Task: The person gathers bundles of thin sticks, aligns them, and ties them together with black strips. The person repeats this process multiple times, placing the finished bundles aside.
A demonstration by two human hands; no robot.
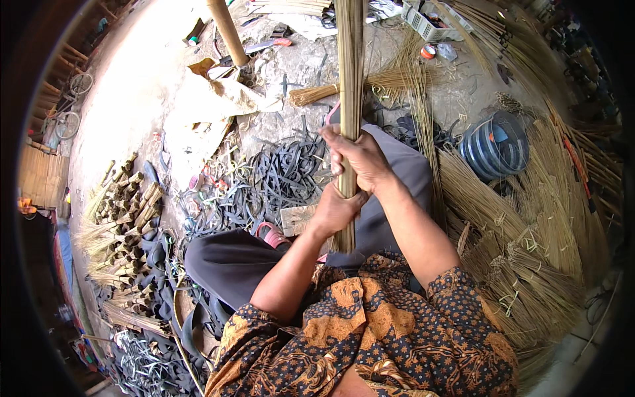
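Upright in front of me stands a long bundle of thin palm-rib sticks, its lower end between my thighs and its top running past the upper edge of view. My right hand is wrapped round its middle. Just below, my left hand grips the same bundle, fingers partly hidden behind it. Another tied stick bundle lies on the ground beyond my knees. A small wooden block rests near my pink sandal.
Black rubber strips are heaped in front. Short tied brushes are piled at left. Large stick bundles and a dark bucket are at right. Farther off are a bamboo post, a knife and a grey crate.
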